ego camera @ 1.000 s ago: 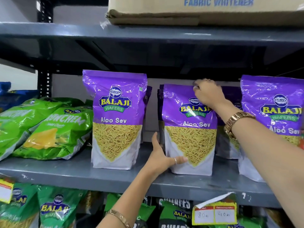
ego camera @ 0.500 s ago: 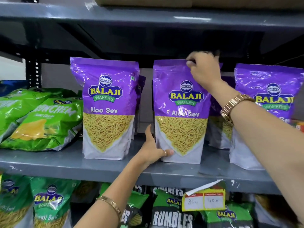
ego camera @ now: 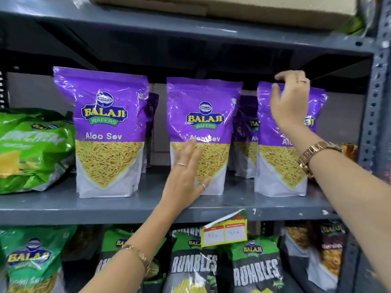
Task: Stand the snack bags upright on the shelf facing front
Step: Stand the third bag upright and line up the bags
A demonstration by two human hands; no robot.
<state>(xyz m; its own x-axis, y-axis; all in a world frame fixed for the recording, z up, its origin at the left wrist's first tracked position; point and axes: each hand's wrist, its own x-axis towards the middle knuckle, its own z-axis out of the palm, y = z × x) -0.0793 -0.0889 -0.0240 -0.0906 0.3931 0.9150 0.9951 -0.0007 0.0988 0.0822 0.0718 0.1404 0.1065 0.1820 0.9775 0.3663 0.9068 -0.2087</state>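
Note:
Three purple Balaji Aloo Sev bags stand upright and face front on the grey shelf [ego camera: 63, 206]: a left bag [ego camera: 105, 134], a middle bag [ego camera: 203, 98] and a right bag [ego camera: 281, 166]. My left hand [ego camera: 186, 176] lies flat with fingers spread against the lower front of the middle bag. My right hand [ego camera: 289, 100] is at the top edge of the right bag, thumb in front, fingers curled above the edge, with a gap between them. More purple bags [ego camera: 245, 134] stand behind, partly hidden.
Green snack bags [ego camera: 31, 149] lie slanted at the shelf's left end. A yellow price tag [ego camera: 225, 231] hangs from the shelf edge. Rumbles bags [ego camera: 192, 265] fill the shelf below. A cardboard box [ego camera: 232, 7] sits above. The perforated shelf post [ego camera: 376, 102] stands right.
My right hand let go of the middle bag's top and moved right to the right bag's top. My left hand slid from the middle bag's lower left corner onto its front.

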